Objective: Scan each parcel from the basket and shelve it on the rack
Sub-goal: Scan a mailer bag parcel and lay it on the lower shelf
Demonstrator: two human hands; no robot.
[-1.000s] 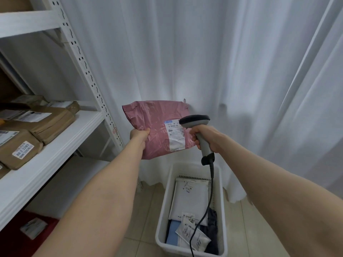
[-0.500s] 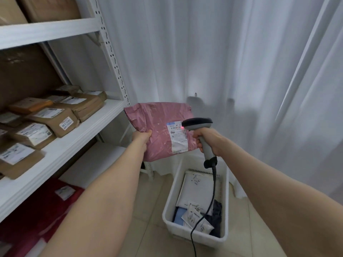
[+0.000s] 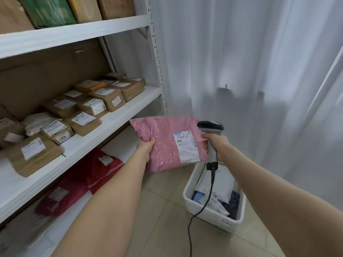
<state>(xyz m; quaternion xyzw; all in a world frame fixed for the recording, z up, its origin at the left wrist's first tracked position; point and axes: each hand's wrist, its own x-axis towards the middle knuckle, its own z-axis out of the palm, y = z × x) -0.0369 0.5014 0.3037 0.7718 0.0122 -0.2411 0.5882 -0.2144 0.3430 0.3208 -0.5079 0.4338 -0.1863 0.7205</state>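
**Pink mailer held up at the rack, scanner beside its label**

The rack (image 3: 113, 116) takes up the left. Its top shelf holds green and tan boxes (image 3: 48, 12). The middle shelf has labelled brown parcels (image 3: 84, 123) lying flat in rows, with a bare strip along the front edge. The lower shelf holds red parcels (image 3: 100, 169).

The left hand (image 3: 144, 147) pinches the left edge of the pink parcel (image 3: 163, 145), thumb on the front face and fingers hidden behind. The parcel is in the air, just off the right end of the rack, level with the gap between the middle and lower shelves.

It looks like a soft poly mailer: wrinkled, glossy film, so probably light, floppy and a bit slippery. One hand on one edge carries it, which suggests low weight. An edge or corner pinch should do. It would sag if held out flat, so sliding it onto a shelf is the safer move. It doesn't look fragile, though the contents can't be seen.

The white label (image 3: 186, 146) faces the camera at the parcel's right side. The right hand (image 3: 219, 145) is wrapped around the handle of the scanner (image 3: 210, 126), whose head is just beside the label. Its cable (image 3: 206, 201) hangs to the floor.

The white basket (image 3: 213, 220) sits on the floor below the scanner and isn't empty. It holds a white mailer (image 3: 217, 180), something blue, a dark item and small crumpled packets, so more parcels are left to scan.

A curtain (image 3: 241, 52) hangs behind.
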